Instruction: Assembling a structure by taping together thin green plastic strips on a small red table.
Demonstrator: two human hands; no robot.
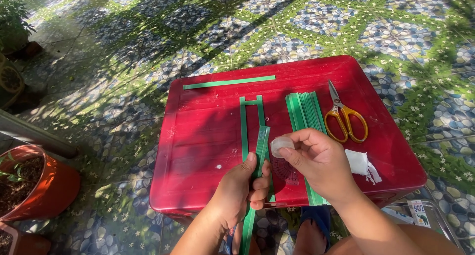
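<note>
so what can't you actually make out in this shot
Head view only:
- Small translucent whitish object in the right hand: fingers cover most of it, kind unclear.
- Lower end of the green strip in the left hand grip: hidden by the palm, then cut off by the bottom edge.
- Near ends of the green strip bundle: hidden behind the right hand.
- Crumpled white piece on the red plastic table: material unclear.

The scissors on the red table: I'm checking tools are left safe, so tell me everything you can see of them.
The scissors have yellow-orange loop handles and plain metal blades. The blades look closed, with the tip pointing away from the person and the handles nearer. They lie flat on the red table, toward its right side, just right of the bundle of green strips and beyond a crumpled white wad. Neither hand touches them; the right hand is nearest.
</note>
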